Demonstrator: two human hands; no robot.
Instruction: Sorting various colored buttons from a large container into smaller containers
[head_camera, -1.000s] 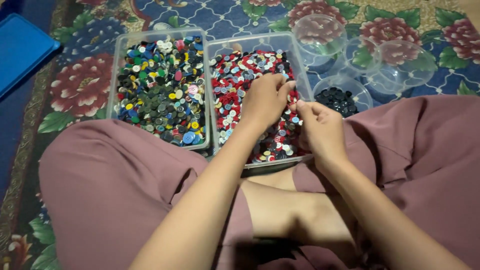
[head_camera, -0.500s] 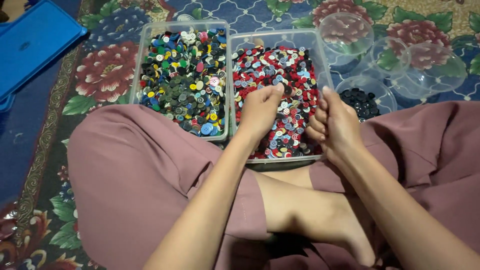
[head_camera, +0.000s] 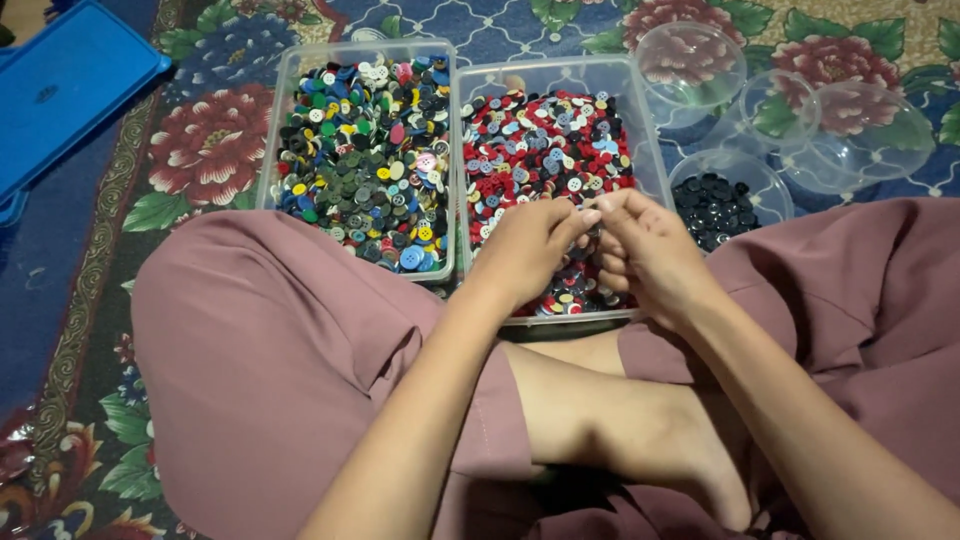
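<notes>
Two clear rectangular tubs stand on the carpet in front of my crossed legs. The left tub (head_camera: 283, 130) holds mixed green, blue, yellow and black buttons. The right tub (head_camera: 640, 130) holds mostly red, white and blue buttons (head_camera: 540, 140). My left hand (head_camera: 525, 255) and my right hand (head_camera: 650, 250) hover over the near end of the right tub. Their fingertips meet and pinch a small button, which the fingers mostly hide.
A small round clear cup with dark buttons (head_camera: 715, 205) sits right of the red tub. Three empty round clear cups (head_camera: 690, 60) lie behind it. A blue plastic lid (head_camera: 60, 90) lies at far left. My knees in mauve trousers (head_camera: 270, 340) flank the tubs on the floral carpet (head_camera: 210, 140).
My left hand has lifted off the red buttons and come together with my right hand, fingertips touching. The view has shifted a little, so the tubs sit more central.
</notes>
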